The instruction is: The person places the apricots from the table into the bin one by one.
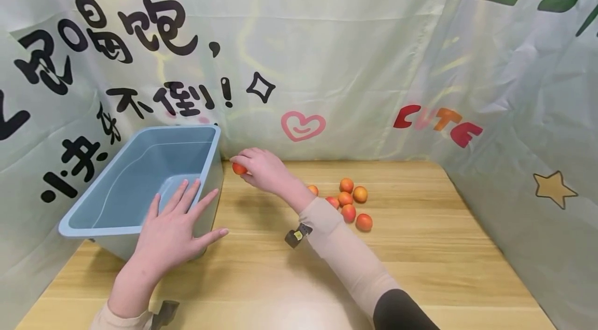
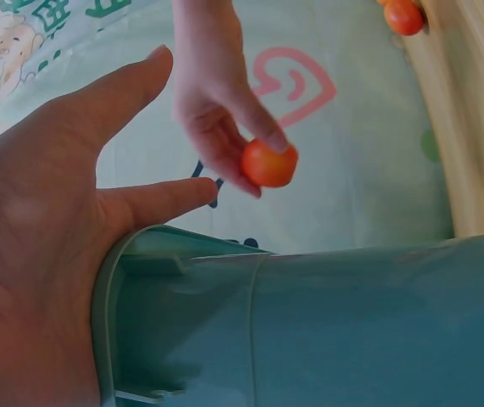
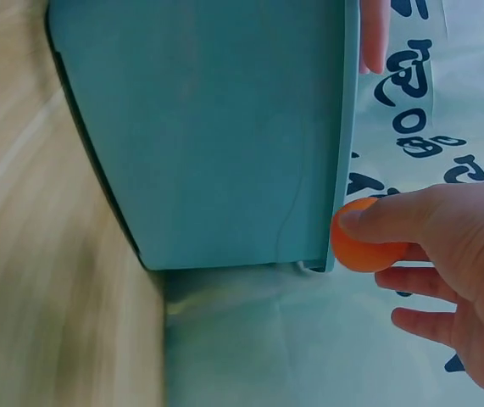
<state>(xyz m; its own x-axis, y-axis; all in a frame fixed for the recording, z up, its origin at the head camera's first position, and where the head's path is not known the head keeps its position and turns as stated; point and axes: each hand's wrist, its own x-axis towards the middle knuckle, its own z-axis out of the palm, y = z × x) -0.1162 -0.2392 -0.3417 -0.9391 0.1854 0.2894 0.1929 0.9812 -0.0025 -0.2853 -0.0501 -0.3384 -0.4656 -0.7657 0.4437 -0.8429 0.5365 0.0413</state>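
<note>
My right hand (image 1: 263,170) pinches a small round orange-red fruit (image 2: 269,163) between thumb and fingers. It is above the table, just right of the blue plastic tub (image 1: 212,164); in the right wrist view the fruit (image 3: 362,239) overlaps the tub's edge. My left hand (image 1: 170,234) lies across the tub's near right rim, its fingers straight and spread, the thumb pointing right. Part of the tub's inner floor shows pale blue, and the hand covers the rest of that corner. On the table behind my right forearm lie several more orange-red fruits (image 1: 345,198), some partly hidden by the sleeve.
The light wooden table (image 1: 420,247) carries everything. A pale printed cloth (image 1: 355,70) with black lettering and a pink heart hangs behind and along both sides. The tub stands at the table's left, near the back cloth. Small dark devices (image 1: 297,235) are strapped at both wrists.
</note>
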